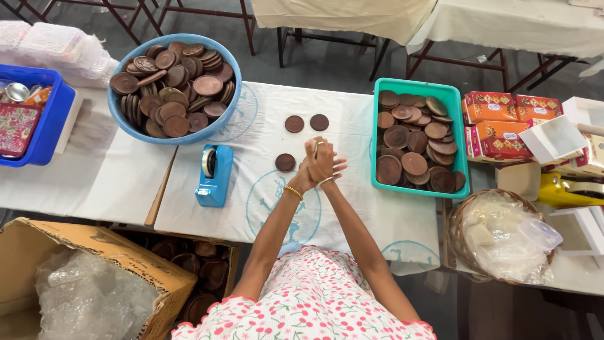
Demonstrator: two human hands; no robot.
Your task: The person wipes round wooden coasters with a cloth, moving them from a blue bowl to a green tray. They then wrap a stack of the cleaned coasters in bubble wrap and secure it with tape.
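The left hand (313,165) and right hand (325,160) are pressing together palm to palm over the cloth (264,145), fingers closing on something thin and pale between them. I cannot tell what it is; only a sliver is showing at the fingertips.

Taking the tape dispenser (214,175) as the mark: the hands are hovering to its right, and three brown discs (285,162) are lying loose on the cloth between dispenser and hands, one low and two further from the person.

Whatever is being held looks slight, so I judge it could slip or crease if the palms are rubbing too hard, and dropping it among the discs would mean fishing for it. The loose discs are sitting close under the wrists; a careless sweep could be knocking them toward the table edge.

Beyond the dispenser, up and left, a blue bowl (119,110) is standing heaped with discs. Far right of the dispenser, past the hands, a teal tray (376,132) is holding more, then orange boxes (497,126) and a basket (462,220) of clear wrappers. Below the dispenser, off the table, a carton (113,252) is sitting with bubble wrap. Nothing is blocking the hands themselves.
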